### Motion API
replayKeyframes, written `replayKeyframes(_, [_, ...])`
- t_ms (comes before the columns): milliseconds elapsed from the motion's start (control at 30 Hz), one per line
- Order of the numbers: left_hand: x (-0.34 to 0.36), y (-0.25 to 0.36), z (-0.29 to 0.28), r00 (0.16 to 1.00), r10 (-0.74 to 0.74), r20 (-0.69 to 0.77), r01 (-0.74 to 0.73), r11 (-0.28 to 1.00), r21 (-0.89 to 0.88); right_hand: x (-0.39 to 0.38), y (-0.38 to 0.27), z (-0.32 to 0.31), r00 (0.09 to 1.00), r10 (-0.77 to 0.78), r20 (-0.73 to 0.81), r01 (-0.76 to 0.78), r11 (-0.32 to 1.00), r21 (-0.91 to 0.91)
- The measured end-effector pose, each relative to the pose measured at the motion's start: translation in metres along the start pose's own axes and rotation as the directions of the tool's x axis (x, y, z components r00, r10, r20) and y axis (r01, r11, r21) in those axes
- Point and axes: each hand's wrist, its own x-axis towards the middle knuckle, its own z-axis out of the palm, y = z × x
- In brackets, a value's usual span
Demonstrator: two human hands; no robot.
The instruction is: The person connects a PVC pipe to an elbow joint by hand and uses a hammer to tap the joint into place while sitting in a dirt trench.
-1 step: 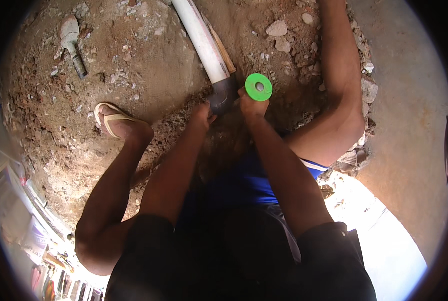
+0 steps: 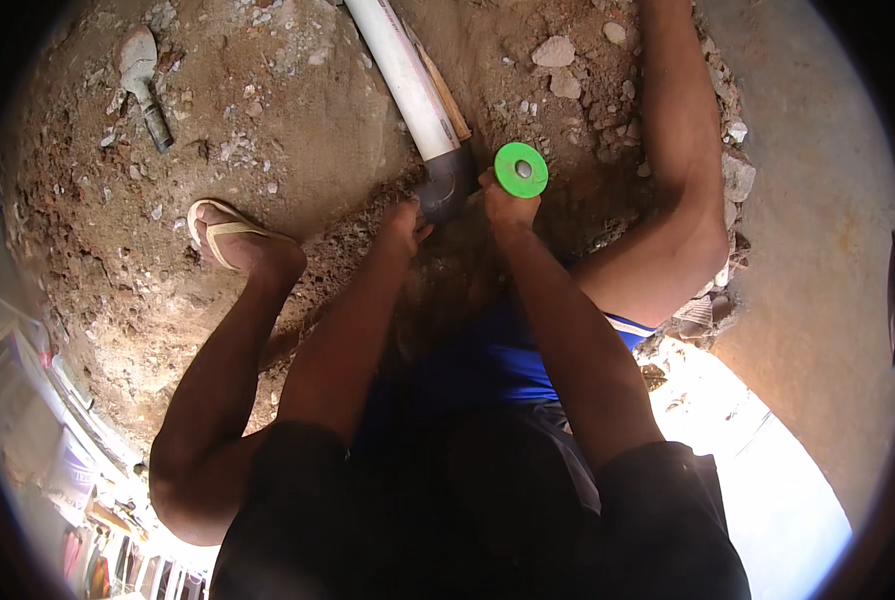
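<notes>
A white pipe (image 2: pixel 397 75) runs down from the top into a black elbow fitting (image 2: pixel 445 183) in the dug soil (image 2: pixel 267 160). My left hand (image 2: pixel 404 225) is at the elbow's lower left, fingers curled against it. Just right of the fitting, my right hand (image 2: pixel 509 208) is closed round a tool topped with a round green guard (image 2: pixel 520 169) and metal centre; the rest of the tool is hidden beneath. A strip of wood (image 2: pixel 437 85) lies along the pipe's right side.
A dirty trowel (image 2: pixel 139 70) lies at upper left. My sandalled foot (image 2: pixel 242 245) is left of my hands; my bent leg (image 2: pixel 687 220) is to the right, beside rubble (image 2: pixel 737 175) and smooth concrete floor (image 2: pixel 807 250). Blurred clutter (image 2: pixel 77 470) sits at lower left.
My right hand and the green-topped tool have shifted slightly up and to the right. My left hand has moved very slightly upward.
</notes>
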Motion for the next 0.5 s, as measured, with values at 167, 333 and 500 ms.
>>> replayKeyframes(167, [-0.001, 0.000, -0.008, 1.000, -0.015, -0.019, 0.015, 1.000, -0.002, -0.013, -0.040, -0.030, 0.994, -0.099, 0.041, 0.066, 0.868, 0.492])
replayKeyframes(333, [0.011, 0.000, -0.011, 1.000, -0.012, 0.023, 0.011, 1.000, 0.016, -0.020, -0.059, -0.045, 0.959, -0.076, 0.272, -0.017, 0.945, 0.326])
replayKeyframes(500, [0.019, -0.008, -0.004, 0.999, -0.002, -0.041, 0.004, 0.999, 0.051, -0.013, -0.042, -0.040, 0.971, -0.240, -0.023, 0.213, 0.808, 0.549])
